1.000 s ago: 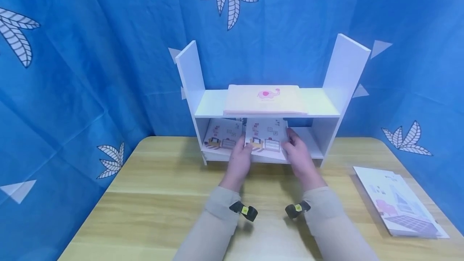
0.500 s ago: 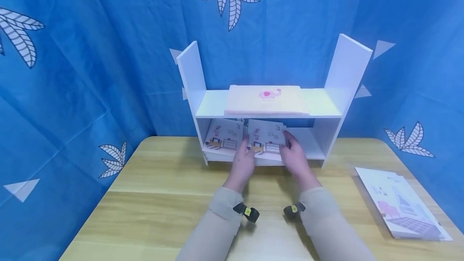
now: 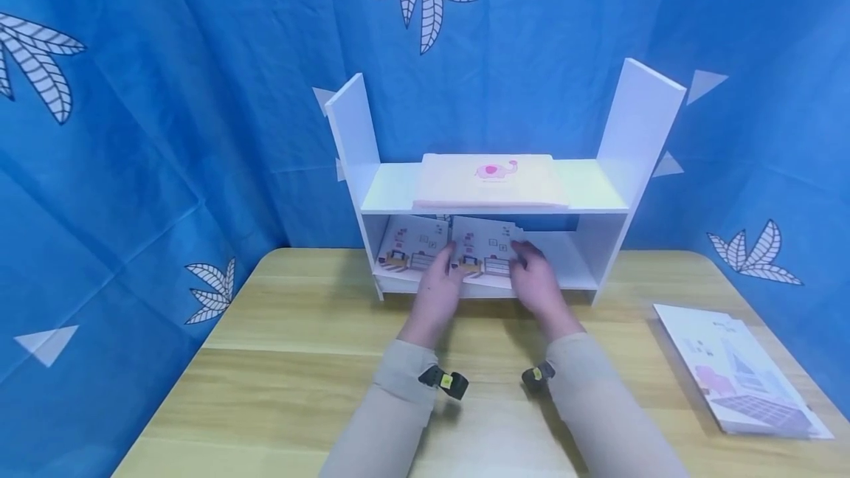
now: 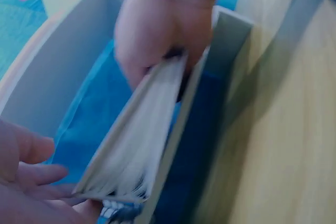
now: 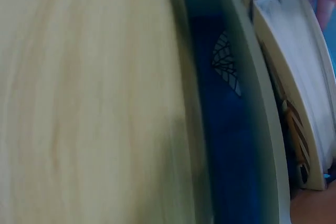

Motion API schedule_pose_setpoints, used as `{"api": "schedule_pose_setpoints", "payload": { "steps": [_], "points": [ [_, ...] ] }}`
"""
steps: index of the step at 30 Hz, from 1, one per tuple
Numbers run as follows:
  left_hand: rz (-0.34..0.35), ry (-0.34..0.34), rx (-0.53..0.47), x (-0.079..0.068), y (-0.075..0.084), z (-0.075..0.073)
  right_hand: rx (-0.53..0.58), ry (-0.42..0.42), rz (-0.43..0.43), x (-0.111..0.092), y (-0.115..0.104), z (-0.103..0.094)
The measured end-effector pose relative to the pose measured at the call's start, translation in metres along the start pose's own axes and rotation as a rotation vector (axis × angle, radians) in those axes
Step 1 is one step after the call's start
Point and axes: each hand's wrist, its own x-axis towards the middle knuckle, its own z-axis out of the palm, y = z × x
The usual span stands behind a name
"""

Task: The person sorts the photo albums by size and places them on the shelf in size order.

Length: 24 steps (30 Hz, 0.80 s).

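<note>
Book stack (image 3: 488, 242) is located in the lower compartment of the white shelf unit (image 3: 643, 131), near mid-span, with the illustrated cover facing the person; left hand (image 3: 434, 290) grips the left edge, thumb to the cover side; right hand (image 3: 539, 288) grips the right edge; both grips are closed on the book stack. Pale page edges show between the covers in both wrist views; in the right wrist view, an orange detail is visible on the cover side.

Second book stack (image 3: 413, 234), bearing a matching illustration, is positioned just beside the left hand, against the left part of the compartment; bare shelf floor shows to the right of the right hand. Pink-and-cream item (image 3: 493, 186), marked with an elephant, lies flat on the upper board (image 3: 591, 186), directly above the held stack.

Wooden table (image 3: 285, 367) supports the shelf unit; booklets (image 3: 737, 371) with a pale building illustration lie at its right side, well apart from the hands; blue curtain (image 3: 199, 80), printed with white leaves and triangles, hangs behind.
</note>
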Motion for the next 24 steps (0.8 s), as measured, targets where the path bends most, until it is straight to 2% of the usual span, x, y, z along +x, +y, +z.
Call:
{"api": "schedule_pose_setpoints", "payload": {
  "steps": [6,11,18,24],
  "points": [
    [0.018,-0.067,-0.014,0.002,-0.003,-0.017,-0.203,-0.020,-0.108,0.000,0.003,0.002],
    [0.011,-0.072,-0.023,0.004,-0.006,-0.023,-0.291,-0.023,-0.191,0.001,0.004,0.005],
    [-0.009,-0.088,-0.064,0.006,-0.008,-0.023,-0.338,0.004,-0.168,0.000,0.000,0.010],
    [0.003,-0.086,-0.068,0.009,-0.010,-0.020,-0.384,0.052,-0.171,0.001,-0.002,0.013]
  ]
}}
